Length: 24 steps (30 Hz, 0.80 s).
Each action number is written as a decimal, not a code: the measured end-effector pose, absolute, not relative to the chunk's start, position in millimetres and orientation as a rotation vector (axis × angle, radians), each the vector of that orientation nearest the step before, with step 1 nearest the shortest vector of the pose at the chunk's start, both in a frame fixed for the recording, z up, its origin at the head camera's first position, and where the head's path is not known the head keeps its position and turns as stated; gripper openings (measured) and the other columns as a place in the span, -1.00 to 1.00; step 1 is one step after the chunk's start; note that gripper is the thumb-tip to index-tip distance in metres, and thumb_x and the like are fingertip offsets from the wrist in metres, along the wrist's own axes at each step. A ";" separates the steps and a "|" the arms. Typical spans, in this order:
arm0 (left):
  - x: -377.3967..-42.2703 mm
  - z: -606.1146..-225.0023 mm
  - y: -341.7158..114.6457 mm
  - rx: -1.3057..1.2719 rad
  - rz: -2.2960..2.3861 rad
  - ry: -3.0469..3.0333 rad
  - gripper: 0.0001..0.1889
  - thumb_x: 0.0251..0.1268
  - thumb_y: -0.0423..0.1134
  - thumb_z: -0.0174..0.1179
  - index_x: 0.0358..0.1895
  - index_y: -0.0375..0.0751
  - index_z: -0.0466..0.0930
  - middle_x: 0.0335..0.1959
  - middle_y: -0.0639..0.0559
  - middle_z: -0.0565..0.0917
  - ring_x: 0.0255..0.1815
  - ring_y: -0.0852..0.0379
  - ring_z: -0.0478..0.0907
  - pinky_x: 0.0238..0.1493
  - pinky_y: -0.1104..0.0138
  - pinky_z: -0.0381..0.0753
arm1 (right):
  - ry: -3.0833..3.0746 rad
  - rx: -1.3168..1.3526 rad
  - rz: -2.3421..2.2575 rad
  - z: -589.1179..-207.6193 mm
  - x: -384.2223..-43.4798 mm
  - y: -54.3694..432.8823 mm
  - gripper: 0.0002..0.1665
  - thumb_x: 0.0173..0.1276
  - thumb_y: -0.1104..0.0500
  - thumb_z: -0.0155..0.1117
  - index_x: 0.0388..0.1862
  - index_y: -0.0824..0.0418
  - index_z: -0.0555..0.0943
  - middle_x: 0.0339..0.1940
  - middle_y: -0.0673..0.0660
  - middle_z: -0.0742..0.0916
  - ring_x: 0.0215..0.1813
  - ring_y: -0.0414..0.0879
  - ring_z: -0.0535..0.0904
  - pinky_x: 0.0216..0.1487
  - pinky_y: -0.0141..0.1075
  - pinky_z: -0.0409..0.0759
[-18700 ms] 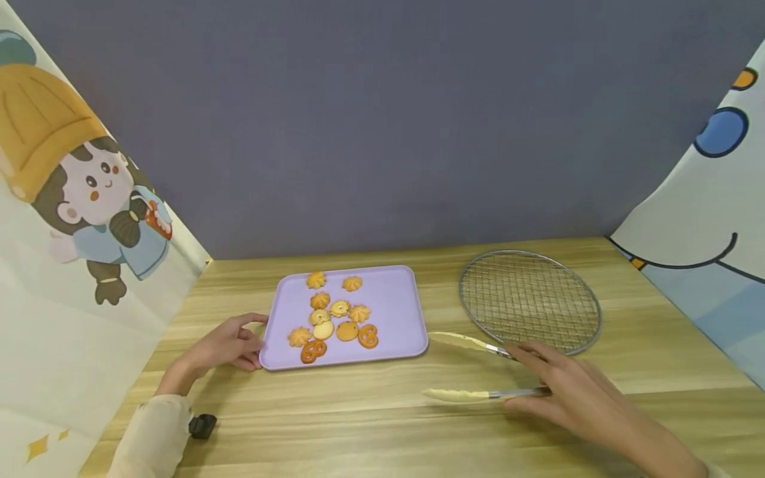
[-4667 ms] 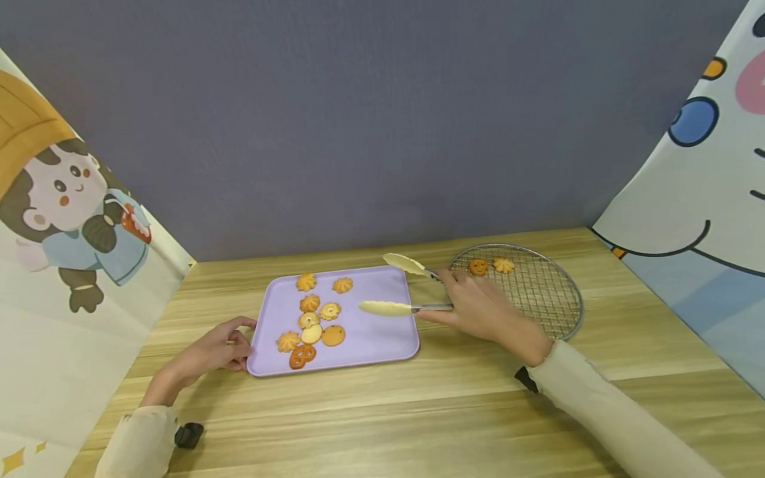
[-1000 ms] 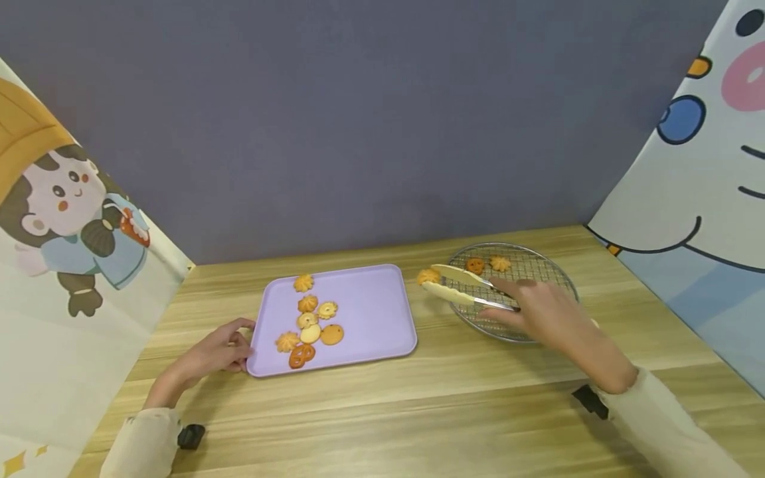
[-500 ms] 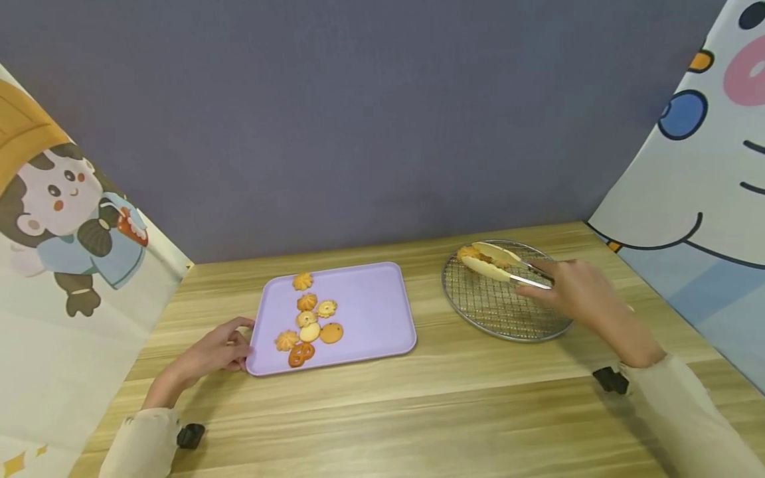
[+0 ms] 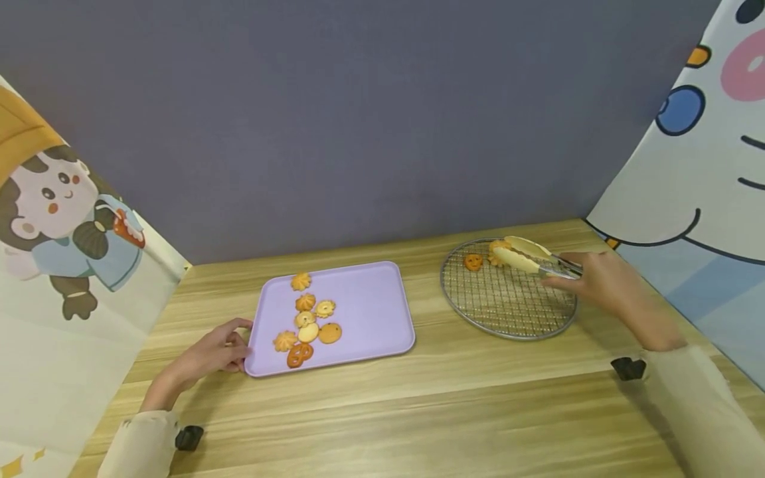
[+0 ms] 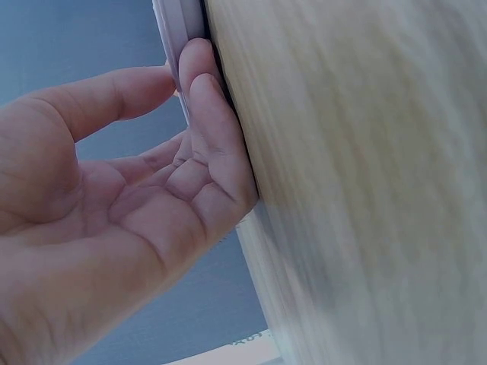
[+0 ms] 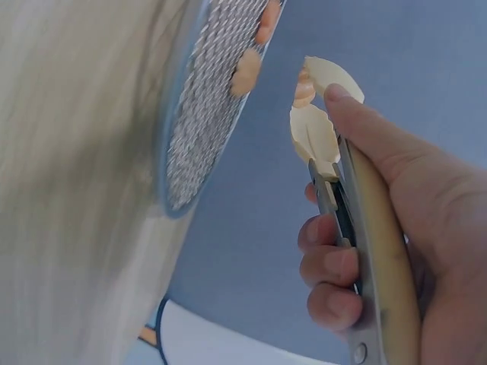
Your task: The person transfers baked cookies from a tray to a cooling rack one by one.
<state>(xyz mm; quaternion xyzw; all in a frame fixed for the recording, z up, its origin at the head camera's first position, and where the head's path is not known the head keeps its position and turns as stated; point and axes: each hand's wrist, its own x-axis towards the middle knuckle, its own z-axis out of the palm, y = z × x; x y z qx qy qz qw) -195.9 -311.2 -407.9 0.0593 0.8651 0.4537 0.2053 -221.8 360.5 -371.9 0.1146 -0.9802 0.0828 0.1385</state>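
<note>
My left hand (image 5: 212, 348) holds the left rim of a lilac tray (image 5: 376, 312); the left wrist view shows the thumb on the tray edge (image 6: 183, 23) and fingers curled at its underside. Several cookies (image 5: 305, 303) and a brown pretzel (image 5: 299, 355) lie on the tray's left half. My right hand (image 5: 606, 282) grips metal tongs with cream tips (image 5: 516, 259). Between the tips is a golden cookie (image 7: 304, 91), held above the round wire rack (image 5: 508, 305). On the mesh sit a brown pretzel (image 5: 473, 261) and a cookie (image 7: 246, 72), partly hidden in the head view.
The pale wooden table (image 5: 382, 411) carries tray and rack, with a strip of wood between them. A grey wall (image 5: 382, 133) rises behind. Printed cartoon sheets (image 5: 89, 212) flank both sides.
Earlier the rack was bare; a pretzel and a cookie have since come onto it from the tray. In the last second the right hand carried another cookie rightward in the tongs, over the rack.
</note>
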 end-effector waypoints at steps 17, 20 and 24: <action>-196.8 -408.9 -311.0 0.164 1.253 2.412 -0.44 0.37 -0.42 0.13 0.36 -0.48 0.15 -0.30 -0.18 0.54 -0.36 0.02 0.58 -0.37 0.28 0.64 | -2.953 0.205 0.274 -384.4 -226.9 391.0 -0.09 0.19 -0.35 0.38 0.16 0.40 0.61 -0.40 0.35 0.72 -0.68 -0.10 0.27 -0.67 -0.22 0.28; -196.8 -409.2 -311.4 0.164 1.256 2.409 -0.45 0.38 -0.42 0.13 0.36 -0.47 0.15 -0.29 -0.18 0.54 -0.36 0.02 0.57 -0.37 0.29 0.63 | -2.966 0.192 0.262 -386.0 -227.2 393.0 -0.07 0.19 -0.37 0.36 0.18 0.39 0.60 -0.61 0.21 0.62 -0.68 -0.11 0.23 -0.67 -0.22 0.26; -196.6 -409.1 -311.6 0.161 1.256 2.409 -0.44 0.38 -0.42 0.13 0.36 -0.47 0.15 -0.28 -0.19 0.53 -0.35 0.01 0.58 -0.37 0.29 0.63 | -2.966 0.181 0.259 -388.2 -227.7 395.6 -0.05 0.18 -0.38 0.37 0.17 0.40 0.59 -0.76 0.03 0.43 -0.68 -0.11 0.23 -0.66 -0.22 0.25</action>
